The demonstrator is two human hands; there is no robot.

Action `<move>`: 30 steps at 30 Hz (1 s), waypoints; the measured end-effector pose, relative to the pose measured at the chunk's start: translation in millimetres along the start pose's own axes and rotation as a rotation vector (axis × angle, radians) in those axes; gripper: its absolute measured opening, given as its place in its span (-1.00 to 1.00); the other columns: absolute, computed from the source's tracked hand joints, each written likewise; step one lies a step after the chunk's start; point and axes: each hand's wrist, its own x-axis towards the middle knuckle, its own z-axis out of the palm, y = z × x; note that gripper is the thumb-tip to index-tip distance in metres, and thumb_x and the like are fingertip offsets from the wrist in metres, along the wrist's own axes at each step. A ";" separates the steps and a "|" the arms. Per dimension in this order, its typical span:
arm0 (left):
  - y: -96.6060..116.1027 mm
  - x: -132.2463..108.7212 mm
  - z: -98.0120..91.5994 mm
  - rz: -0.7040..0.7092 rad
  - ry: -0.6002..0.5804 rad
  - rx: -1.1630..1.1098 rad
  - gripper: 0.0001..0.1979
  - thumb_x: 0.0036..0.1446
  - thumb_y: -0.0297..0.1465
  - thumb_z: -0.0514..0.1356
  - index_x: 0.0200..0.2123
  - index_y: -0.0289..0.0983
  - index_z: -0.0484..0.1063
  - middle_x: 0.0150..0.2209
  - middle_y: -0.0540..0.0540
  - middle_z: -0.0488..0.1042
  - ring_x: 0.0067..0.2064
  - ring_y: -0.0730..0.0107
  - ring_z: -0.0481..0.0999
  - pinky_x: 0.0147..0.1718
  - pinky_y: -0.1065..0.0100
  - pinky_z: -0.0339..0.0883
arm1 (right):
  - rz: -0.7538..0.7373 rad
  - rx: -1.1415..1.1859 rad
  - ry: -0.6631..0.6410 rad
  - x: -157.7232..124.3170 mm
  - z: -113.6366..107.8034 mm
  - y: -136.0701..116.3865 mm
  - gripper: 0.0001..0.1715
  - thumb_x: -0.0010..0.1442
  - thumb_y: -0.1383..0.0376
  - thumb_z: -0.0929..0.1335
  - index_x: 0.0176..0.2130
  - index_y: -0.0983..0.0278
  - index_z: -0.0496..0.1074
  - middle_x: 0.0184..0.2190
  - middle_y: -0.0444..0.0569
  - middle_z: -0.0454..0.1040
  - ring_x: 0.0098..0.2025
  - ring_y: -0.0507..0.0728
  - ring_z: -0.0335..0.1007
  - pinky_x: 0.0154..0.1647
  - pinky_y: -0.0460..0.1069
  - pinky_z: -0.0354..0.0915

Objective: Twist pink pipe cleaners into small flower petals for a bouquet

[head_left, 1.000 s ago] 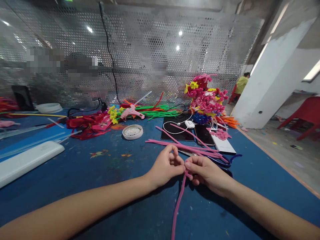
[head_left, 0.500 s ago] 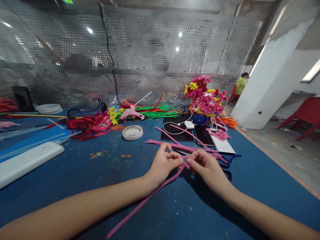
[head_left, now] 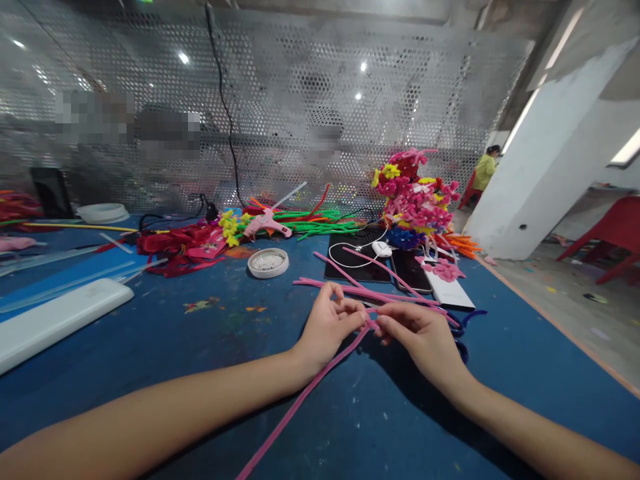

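My left hand (head_left: 330, 327) and my right hand (head_left: 417, 333) meet over the blue table (head_left: 165, 340), both pinching one end of a long pink pipe cleaner (head_left: 305, 397). Its free length trails down and to the left towards the table's near edge. Just behind my hands lies a loose bundle of pink pipe cleaners (head_left: 365, 290). A dark blue pipe cleaner (head_left: 467, 317) curls on the table to the right of my right hand.
Two dark phones (head_left: 350, 260) with a white cable lie behind the bundle. A pile of pipe-cleaner flowers (head_left: 413, 200), green stems (head_left: 315, 227), a pink glue gun (head_left: 265, 223), a white lid of beads (head_left: 268, 263), red ribbon (head_left: 175, 247) and a white case (head_left: 55, 320) stand further off.
The pink pipe cleaner's free end swung from pointing straight towards me to trailing down-left. Both hands stayed pinched together and shifted slightly away from me.
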 end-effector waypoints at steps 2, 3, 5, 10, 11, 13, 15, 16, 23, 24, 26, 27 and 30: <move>-0.1 0.0 -0.8 0.007 0.013 -0.001 -0.59 -0.05 -0.56 0.21 -0.38 -0.20 -0.05 -0.54 0.14 0.44 -0.52 0.59 0.42 -0.47 0.53 0.19 | -0.032 -0.048 -0.016 -0.7 -1.5 0.7 -0.83 0.04 0.21 0.40 -0.35 0.25 0.49 -0.54 -0.11 0.50 -0.50 0.06 0.43 -0.46 -0.05 0.38; -0.3 -0.1 -1.2 0.008 0.017 -0.005 -0.59 -0.06 -0.56 0.21 -0.38 -0.20 -0.05 -0.54 0.14 0.44 -0.52 0.59 0.41 -0.47 0.53 0.19 | -0.058 -0.088 -0.035 -1.0 -2.7 0.8 -0.85 0.06 0.22 0.38 -0.34 0.24 0.49 -0.52 -0.11 0.50 -0.49 0.05 0.43 -0.44 -0.05 0.37; -1.1 -0.5 -1.8 0.009 0.018 -0.013 -0.59 -0.06 -0.56 0.22 -0.38 -0.20 -0.05 -0.54 0.15 0.43 -0.51 0.59 0.41 -0.47 0.52 0.19 | -0.128 -0.186 -0.093 -1.4 -5.4 0.1 -0.88 0.11 0.25 0.35 -0.33 0.23 0.48 -0.48 -0.11 0.49 -0.47 0.04 0.42 -0.42 -0.06 0.36; -3.6 -1.8 -2.1 -0.028 -0.014 0.001 -0.56 -0.06 -0.51 0.26 -0.37 -0.19 -0.04 -0.53 0.15 0.43 -0.48 0.56 0.43 -0.42 0.48 0.22 | -0.333 -0.433 -0.253 -1.2 -10.1 -3.1 -0.87 0.19 0.34 0.29 -0.33 0.24 0.45 -0.43 -0.07 0.45 -0.39 0.06 0.37 -0.37 -0.06 0.28; -3.9 -1.9 -2.1 -0.035 -0.017 0.008 -0.56 -0.06 -0.50 0.27 -0.38 -0.20 -0.04 -0.53 0.15 0.43 -0.49 0.56 0.43 -0.43 0.49 0.22 | -0.362 -0.463 -0.266 -1.1 -10.3 -3.7 -0.86 0.20 0.36 0.28 -0.32 0.24 0.44 -0.42 -0.07 0.45 -0.37 0.06 0.37 -0.36 -0.06 0.27; -3.9 -1.8 -2.2 -0.032 -0.013 0.012 -0.57 -0.06 -0.49 0.28 -0.39 -0.20 -0.03 -0.53 0.14 0.44 -0.49 0.57 0.43 -0.43 0.50 0.22 | -0.382 -0.494 -0.268 -0.6 -10.3 -4.8 -0.86 0.21 0.37 0.26 -0.29 0.24 0.42 -0.39 -0.06 0.45 -0.35 0.06 0.36 -0.33 -0.06 0.26; -3.0 -1.4 -2.0 -0.015 0.004 0.005 -0.57 -0.06 -0.49 0.29 -0.40 -0.21 -0.02 -0.53 0.12 0.45 -0.48 0.55 0.44 -0.42 0.50 0.23 | -0.359 -0.495 -0.254 0.3 -10.2 -6.1 -0.87 0.21 0.38 0.26 -0.27 0.24 0.41 -0.36 -0.07 0.45 -0.34 0.06 0.35 -0.32 -0.06 0.25; -2.5 -1.2 -1.7 -0.011 0.016 0.002 -0.57 -0.07 -0.48 0.29 -0.41 -0.21 -0.01 -0.53 0.10 0.47 -0.47 0.54 0.46 -0.42 0.49 0.24 | -0.338 -0.486 -0.244 0.8 -10.3 -6.8 -0.87 0.20 0.38 0.27 -0.26 0.23 0.40 -0.36 -0.07 0.45 -0.34 0.06 0.35 -0.33 -0.06 0.25; -1.5 -1.9 0.2 -0.085 0.026 0.048 -0.60 -0.06 -0.44 0.32 -0.39 -0.23 0.05 -0.48 0.01 0.53 -0.42 0.45 0.53 -0.39 0.45 0.29 | -0.265 -0.450 -0.160 2.6 -13.3 -7.2 -0.89 0.15 0.37 0.30 -0.31 0.21 0.43 -0.38 -0.11 0.48 -0.35 0.05 0.36 -0.34 -0.06 0.23; -1.9 -1.9 0.1 -0.091 0.020 0.058 -0.60 -0.05 -0.43 0.31 -0.39 -0.23 0.05 -0.49 0.01 0.53 -0.42 0.45 0.53 -0.38 0.44 0.30 | -0.245 -0.429 -0.156 2.7 -13.2 -6.5 -0.92 0.15 0.36 0.31 -0.32 0.21 0.42 -0.39 -0.11 0.47 -0.36 0.05 0.36 -0.35 -0.06 0.23; -2.9 -1.6 -0.4 -0.093 0.010 0.067 -0.60 -0.05 -0.44 0.31 -0.39 -0.22 0.04 -0.51 0.03 0.53 -0.42 0.46 0.52 -0.37 0.44 0.31 | -0.184 -0.344 -0.125 3.2 -12.3 -5.4 -0.95 0.12 0.32 0.34 -0.32 0.22 0.36 -0.41 -0.13 0.44 -0.39 0.04 0.35 -0.38 -0.06 0.23; -3.4 -1.4 -0.7 -0.094 0.004 0.065 -0.59 -0.05 -0.45 0.30 -0.39 -0.22 0.03 -0.51 0.03 0.53 -0.42 0.46 0.52 -0.37 0.44 0.31 | -0.149 -0.282 -0.105 3.7 -11.6 -5.2 -0.89 0.10 0.30 0.36 -0.31 0.22 0.32 -0.42 -0.15 0.42 -0.40 0.03 0.36 -0.39 -0.07 0.24; -5.3 -0.7 -1.3 -0.093 -0.033 0.072 -0.57 -0.05 -0.46 0.29 -0.39 -0.21 -0.01 -0.53 0.05 0.52 -0.46 0.47 0.50 -0.42 0.45 0.30 | -0.057 -0.103 -0.070 5.4 -9.1 -6.1 -0.74 0.06 0.28 0.38 -0.30 0.21 0.19 -0.47 -0.19 0.40 -0.44 0.01 0.37 -0.44 -0.09 0.24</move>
